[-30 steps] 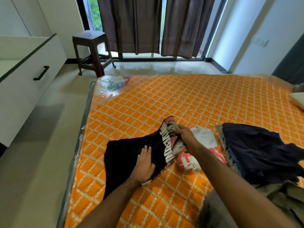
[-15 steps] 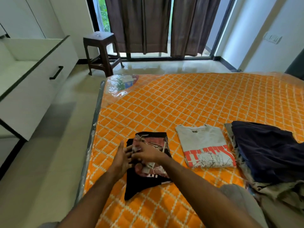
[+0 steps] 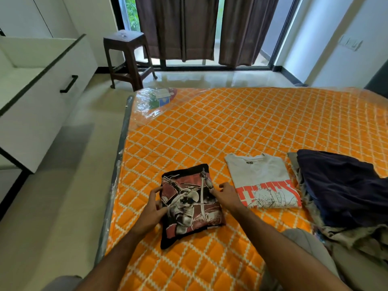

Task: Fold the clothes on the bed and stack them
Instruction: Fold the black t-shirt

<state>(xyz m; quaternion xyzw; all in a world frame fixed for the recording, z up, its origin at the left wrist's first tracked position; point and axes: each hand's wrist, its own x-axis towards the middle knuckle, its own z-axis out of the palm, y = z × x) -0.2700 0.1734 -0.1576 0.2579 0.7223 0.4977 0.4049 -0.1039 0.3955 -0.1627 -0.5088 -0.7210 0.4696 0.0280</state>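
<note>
**Folded black shirt held at both sides; stacking not yet done**

Risk. The black graphic T-shirt [image 3: 192,204] lies folded on the bed [image 3: 231,127], held at its two side edges. The left hand [image 3: 152,208] curls round its 9 o'clock edge, thumb on top; the right hand [image 3: 227,195] pinches its 3 o'clock edge with bent fingers. My judgement: a lift from the edges alone could let the soft knit sag in the middle and the folds spring open. The bottom corner at 7 o'clock already juts out, so the packet is not square. The bed's clear plastic wrap looks slick; a stack on it may slide.

Materials, near to far. The black shirt is a limp cotton-like knit with a red and white figure print, roughly rectangular. Just beside it at 3 o'clock, apart, lies the grey printed T-shirt [image 3: 262,181], folded flat, collar away. Further at 3 o'clock sits the unfolded clothes pile [image 3: 344,194], dark navy on top, crumpled. The bed is quilted orange with a white diamond pattern. Beyond, at 12 o'clock, a rigid brown stool [image 3: 126,57] stands on the floor.
</note>
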